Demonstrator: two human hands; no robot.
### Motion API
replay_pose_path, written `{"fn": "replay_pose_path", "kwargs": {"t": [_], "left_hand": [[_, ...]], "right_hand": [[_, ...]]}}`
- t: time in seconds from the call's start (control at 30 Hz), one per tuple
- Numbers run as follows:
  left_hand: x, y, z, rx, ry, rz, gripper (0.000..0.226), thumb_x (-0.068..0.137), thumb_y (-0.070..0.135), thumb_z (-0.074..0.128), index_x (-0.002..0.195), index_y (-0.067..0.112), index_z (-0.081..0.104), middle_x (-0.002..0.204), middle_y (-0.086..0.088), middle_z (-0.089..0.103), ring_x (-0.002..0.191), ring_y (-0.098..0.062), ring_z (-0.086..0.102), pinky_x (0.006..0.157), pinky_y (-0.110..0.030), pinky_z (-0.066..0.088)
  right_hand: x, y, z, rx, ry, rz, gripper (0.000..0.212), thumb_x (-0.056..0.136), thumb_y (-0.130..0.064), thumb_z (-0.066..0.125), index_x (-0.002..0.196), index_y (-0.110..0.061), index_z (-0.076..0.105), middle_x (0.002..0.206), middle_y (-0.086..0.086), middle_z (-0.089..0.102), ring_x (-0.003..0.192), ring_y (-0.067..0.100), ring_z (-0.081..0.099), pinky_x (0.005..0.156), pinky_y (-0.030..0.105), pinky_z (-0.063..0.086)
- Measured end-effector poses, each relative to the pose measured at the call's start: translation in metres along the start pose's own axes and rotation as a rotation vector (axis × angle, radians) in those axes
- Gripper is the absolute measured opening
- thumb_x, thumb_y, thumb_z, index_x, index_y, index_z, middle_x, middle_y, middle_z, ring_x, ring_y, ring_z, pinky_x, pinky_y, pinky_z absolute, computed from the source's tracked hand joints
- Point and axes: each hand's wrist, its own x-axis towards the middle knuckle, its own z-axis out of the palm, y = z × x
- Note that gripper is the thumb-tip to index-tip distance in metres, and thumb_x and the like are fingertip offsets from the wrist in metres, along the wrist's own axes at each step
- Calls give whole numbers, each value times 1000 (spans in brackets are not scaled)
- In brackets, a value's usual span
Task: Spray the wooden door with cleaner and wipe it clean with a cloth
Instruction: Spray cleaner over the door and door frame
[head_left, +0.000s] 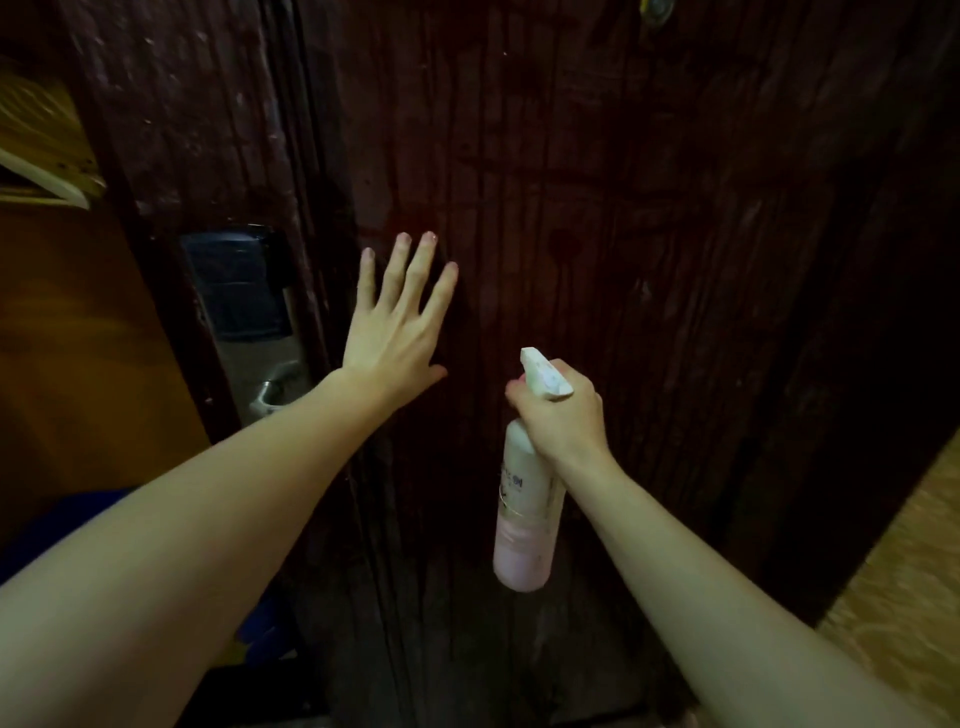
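My right hand (563, 410) gripped the spray bottle (527, 493) mid-frame, my left hand (397, 322) lay flat and spread on the door (623, 208); I judged aiming higher best.

Dim, soft focus, wide-angle edge distortion.
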Motion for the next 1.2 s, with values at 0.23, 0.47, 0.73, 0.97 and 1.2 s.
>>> {"fn": "replay_pose_path", "kwargs": {"t": [0.23, 0.47, 0.73, 0.97, 1.2], "left_hand": [[9, 7, 2, 38, -4, 34, 127, 66, 57, 79, 153, 15, -3, 157, -20, -18, 145, -39, -17, 111, -62, -10], [17, 14, 6, 120, 15, 148, 128, 67, 64, 74, 152, 16, -9, 156, -20, -22, 144, -39, -18, 110, -62, -13], [28, 31, 9, 177, 38, 215, 130, 68, 70, 68, 151, 13, -15, 155, -21, -24, 144, -39, -18, 112, -62, -12], [34, 62, 6, 174, 9, 226, 119, 76, 62, 66, 151, 15, -14, 154, -20, -27, 145, -38, -18, 112, -61, -12], [48, 103, 3, 186, -5, 254, 87, 89, 39, 57, 154, 18, 3, 155, -20, -23, 146, -38, -13, 113, -60, -9]], "right_hand": [[7, 20, -21, -58, 87, 29, 19, 76, -25, 62, 61, -20, 52, 61, -4, 59, 65, 18, 62, 71, 45, 56], [13, 36, -38, -26, 117, 55, 13, 83, -30, 65, 76, -21, 59, 73, -5, 63, 73, 13, 62, 75, 41, 56], [15, 56, -59, -104, 144, 69, 23, 80, -32, 60, 62, -18, 57, 60, -2, 62, 61, 18, 63, 66, 45, 57], [21, 75, -85, -55, 145, 79, 15, 86, -29, 64, 75, -19, 60, 70, -2, 62, 69, 13, 61, 70, 38, 54], [33, 89, -125, -106, 215, 113, 19, 81, -25, 63, 65, -18, 57, 61, 1, 62, 61, 18, 62, 66, 43, 57]]}}
